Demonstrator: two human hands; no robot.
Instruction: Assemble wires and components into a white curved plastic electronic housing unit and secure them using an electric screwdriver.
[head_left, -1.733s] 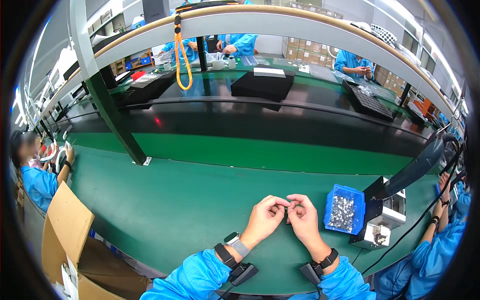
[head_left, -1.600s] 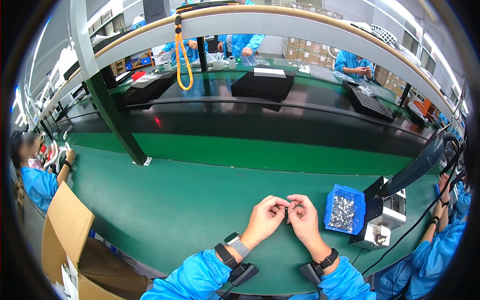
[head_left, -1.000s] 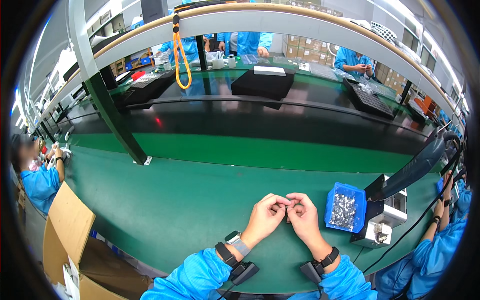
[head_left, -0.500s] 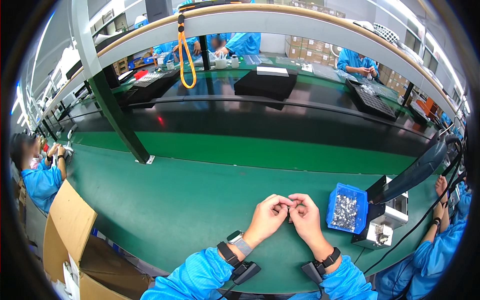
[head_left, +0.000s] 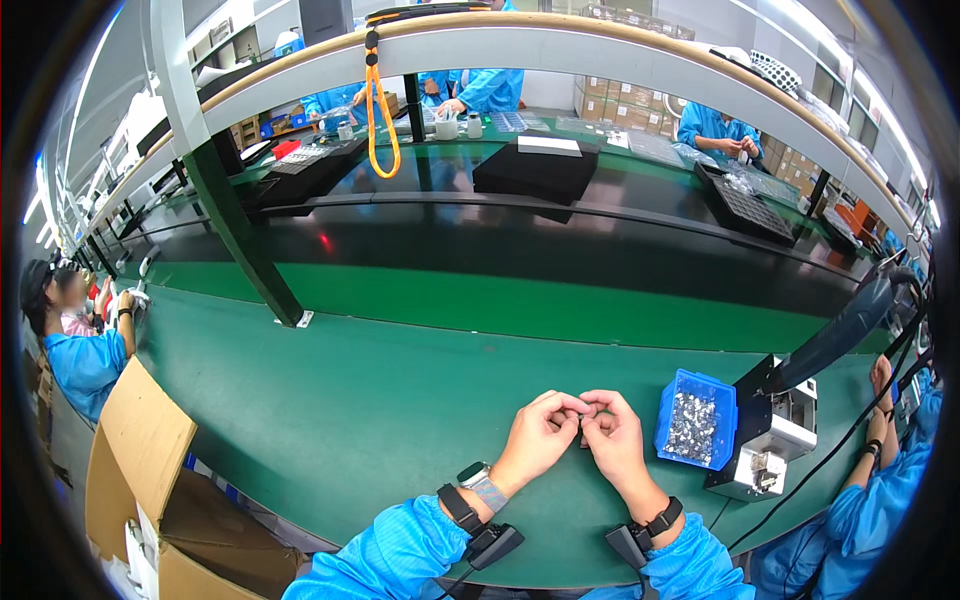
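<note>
Above the green work table [head_left: 400, 400], my left hand [head_left: 543, 432] and my right hand [head_left: 613, 432] meet fingertip to fingertip. Both are closed in a pinch around something tiny and dark, mostly covered by the fingers, so its kind cannot be made out. Just right of my right hand stands a blue plastic bin [head_left: 662, 425] holding many small metallic parts [head_left: 695, 425]. Beside the bin is a black and silver bench machine [head_left: 765, 450], with a dark handheld tool [head_left: 835, 335] leaning over it.
An open cardboard box [head_left: 150, 430] stands at the lower left. Beyond the table runs a dark conveyor [head_left: 430, 235] carrying black foam [head_left: 535, 172]. An orange loop [head_left: 383, 130] hangs from the overhead rail. A green post [head_left: 240, 235] rises at left. Co-workers in blue sit on both sides and opposite.
My hands stay pinched together in nearly the same place. The whole view has shifted very slightly. Across the conveyor, a co-worker's hand has moved toward the white containers.
</note>
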